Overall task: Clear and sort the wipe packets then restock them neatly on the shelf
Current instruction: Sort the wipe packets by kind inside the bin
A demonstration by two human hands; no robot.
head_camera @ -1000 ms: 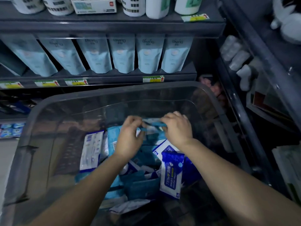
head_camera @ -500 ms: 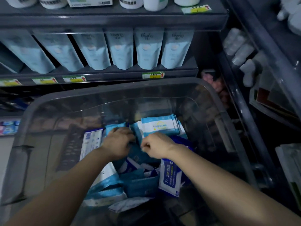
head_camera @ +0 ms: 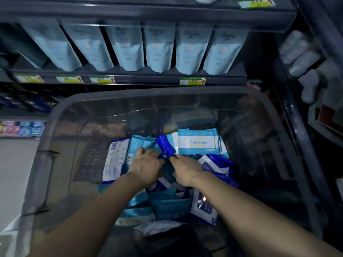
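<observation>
A clear plastic bin [head_camera: 55, 115] in front of me holds several wipe packets in a loose heap. Both hands are down inside it. My left hand [head_camera: 146, 166] and my right hand [head_camera: 185, 168] meet at the lower end of a small dark blue packet [head_camera: 165, 146] that stands tilted between them, and their fingertips pinch it. A white and light-blue striped packet [head_camera: 197, 140] lies just behind. A white and dark blue packet [head_camera: 116, 159] lies flat at the left, and a 75% alcohol packet [head_camera: 213, 166] at the right.
A dark shelf [head_camera: 130, 78] with price tags runs behind the bin and carries a row of pale blue pouches [head_camera: 157, 47]. A second rack [head_camera: 306, 145] stands close on the right with grey items. Lower left shows a shelf of small colourful packs [head_camera: 20, 128].
Both hands dropped from holding a packet up near the bin's far side down into the heap. The striped packet now lies behind them, and a dark blue packet is raised between the fingertips.
</observation>
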